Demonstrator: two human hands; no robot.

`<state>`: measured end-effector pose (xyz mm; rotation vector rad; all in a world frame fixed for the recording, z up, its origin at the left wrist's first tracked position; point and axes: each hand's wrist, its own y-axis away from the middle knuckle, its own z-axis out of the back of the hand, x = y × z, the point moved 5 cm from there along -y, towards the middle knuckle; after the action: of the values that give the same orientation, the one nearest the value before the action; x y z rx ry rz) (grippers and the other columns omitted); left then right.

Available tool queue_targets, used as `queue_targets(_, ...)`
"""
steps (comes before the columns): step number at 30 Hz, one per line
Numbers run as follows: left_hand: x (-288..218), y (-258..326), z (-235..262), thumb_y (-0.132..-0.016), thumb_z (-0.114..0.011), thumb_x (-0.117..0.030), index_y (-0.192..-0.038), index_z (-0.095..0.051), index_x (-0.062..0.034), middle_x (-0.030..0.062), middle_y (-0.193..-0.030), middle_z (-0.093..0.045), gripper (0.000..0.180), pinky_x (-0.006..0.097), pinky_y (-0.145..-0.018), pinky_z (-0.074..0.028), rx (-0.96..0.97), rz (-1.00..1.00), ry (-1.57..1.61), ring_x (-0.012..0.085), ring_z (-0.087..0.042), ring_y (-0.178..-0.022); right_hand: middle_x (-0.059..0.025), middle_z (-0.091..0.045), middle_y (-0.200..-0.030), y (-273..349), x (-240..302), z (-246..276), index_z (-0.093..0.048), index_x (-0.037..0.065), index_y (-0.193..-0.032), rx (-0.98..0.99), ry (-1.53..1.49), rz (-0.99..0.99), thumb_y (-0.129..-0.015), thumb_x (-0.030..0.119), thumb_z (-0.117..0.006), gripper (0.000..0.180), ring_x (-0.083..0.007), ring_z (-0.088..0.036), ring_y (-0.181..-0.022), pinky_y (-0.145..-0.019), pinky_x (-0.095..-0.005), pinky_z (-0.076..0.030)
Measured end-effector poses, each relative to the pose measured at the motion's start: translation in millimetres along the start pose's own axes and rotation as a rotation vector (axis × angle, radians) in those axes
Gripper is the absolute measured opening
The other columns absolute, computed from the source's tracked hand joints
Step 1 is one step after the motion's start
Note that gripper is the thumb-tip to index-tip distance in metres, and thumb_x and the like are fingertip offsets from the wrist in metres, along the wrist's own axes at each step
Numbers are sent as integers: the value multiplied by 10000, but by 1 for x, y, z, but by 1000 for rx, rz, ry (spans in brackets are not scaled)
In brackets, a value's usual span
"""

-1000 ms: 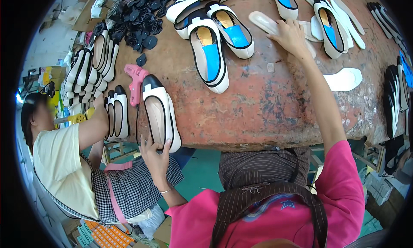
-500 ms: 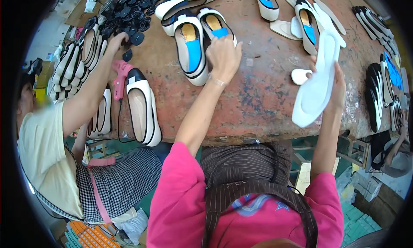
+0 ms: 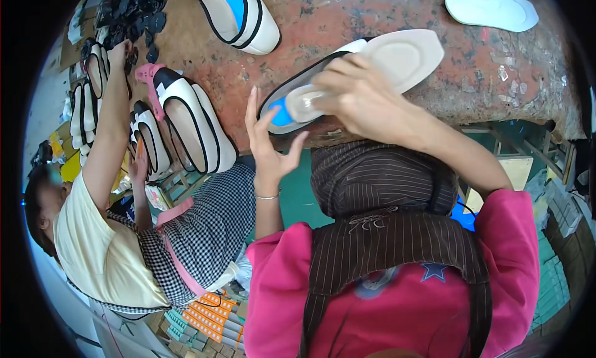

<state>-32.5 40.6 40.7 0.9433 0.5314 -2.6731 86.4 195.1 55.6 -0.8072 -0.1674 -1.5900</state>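
A pale insole point(image 3: 406, 57) is pinched in my right hand point(image 3: 360, 97), whose fingers wrap its middle and blur slightly. Its heel end lies over the heel of a white shoe with black trim point(image 3: 292, 85), where a blue patch shows inside. My left hand point(image 3: 268, 144) is at the shoe's heel, fingers spread and thumb apart; whether a fingertip touches the shoe I cannot tell. The shoe's toe is mostly covered by the insole and my right hand. Farther right on the table lies another white insole point(image 3: 490, 11).
White shoes with blue patches point(image 3: 261, 38) stand at the far edge of view. On the left, a co-worker point(image 3: 93, 234) reaches toward a pile of black pieces point(image 3: 133, 16). Between us are a pink heat gun or glue gun point(image 3: 149, 75) and more white shoes point(image 3: 202, 134).
A shoe now lies close in front of me. My right hand has brought an insole leftward over it; my left hand has come back from the far shoes. The view has shifted.
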Motion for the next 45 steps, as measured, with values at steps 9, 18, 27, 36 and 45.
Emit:
queue_targets(9,19,16,-7,-706,-876,-402,-1519,7,-45,328,-1521,-243,1252,541,-1130,-334,-274,69,365,462,-370,-1365,-72,-636,-1031,-27,23,-48,-761,48,-860,88,-127,-28,-616,145,-732,265,-229,-566,-1041,-881,-359,-478)
queue_targets(18,28,6,-6,-883,-618,-559,-1392,-437,2,307,-1470,-392,779,498,-1106,-345,-266,64,332,422,-422,-1354,-130,-615,-1292,-32,25,-65,-687,-3,-1128,199,-214,257,-751,166,-681,413,-233,-523,-1290,-1125,-367,-393)
queue_targets(27,27,9,-5,-865,-511,-168,-1081,-420,-34,300,-1361,-506,270,479,-1116,-284,-302,116,345,369,-468,-1282,-89,-641,-1314,-1,30,-32,-749,98,-1090,345,320,15,-762,176,-638,355,-204,-543,-1295,-1214,-429,-246)
queue_targets(36,-49,12,-60,-758,-778,-112,-1431,-309,36,296,-1459,-376,834,451,-1132,-321,-242,213,166,395,-434,-1329,-173,-671,-984,-53,-11,60,-676,30,-901,-485,622,-91,-703,88,-653,207,-342,-650,-933,-919,-590,-361)
queue_targets(45,-63,10,-96,-711,-842,-326,-1478,-236,60,255,-1395,-439,1051,587,-1142,-175,-237,300,122,397,-437,-1309,-253,-638,-1115,36,47,33,-554,-1,-1027,-36,283,-319,-807,13,-569,221,-437,-658,-969,-1126,-616,-296)
